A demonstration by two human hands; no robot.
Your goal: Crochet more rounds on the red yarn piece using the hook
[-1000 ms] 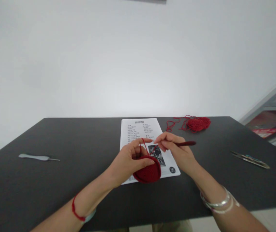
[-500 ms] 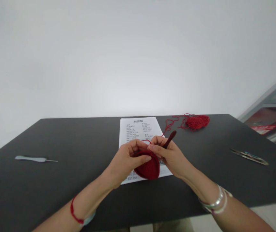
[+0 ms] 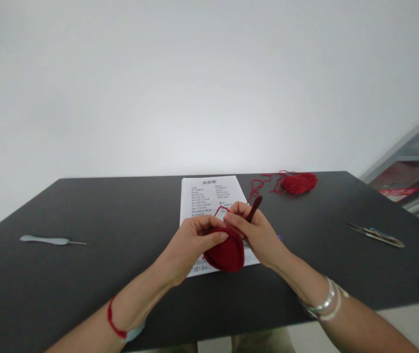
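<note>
My left hand (image 3: 198, 239) pinches the upper edge of a round dark red crochet piece (image 3: 227, 254), thumb in front and fingers behind. In my right hand (image 3: 251, 230) is a crochet hook (image 3: 254, 208), its dark reddish-brown handle sticking up past the thumb. The hook's tip meets the top edge of the piece, mostly hidden by the fingers. A red yarn strand (image 3: 221, 209) loops above the left fingers. Behind the hands, it trails toward a loose red yarn ball (image 3: 299, 183) at the back right.
Printed pattern sheets (image 3: 209, 189) lie under the hands on the dark table (image 3: 128, 206). A second crochet hook with a pale grey handle (image 3: 45, 240) rests at the left. Small thread snips (image 3: 376, 235) lie at the right. A white wall (image 3: 209, 98) rises behind the table.
My right hand has shifted slightly against the crochet piece, and the yarn loop above the left fingers stands higher. The piece is turned a little, showing more of its face.
</note>
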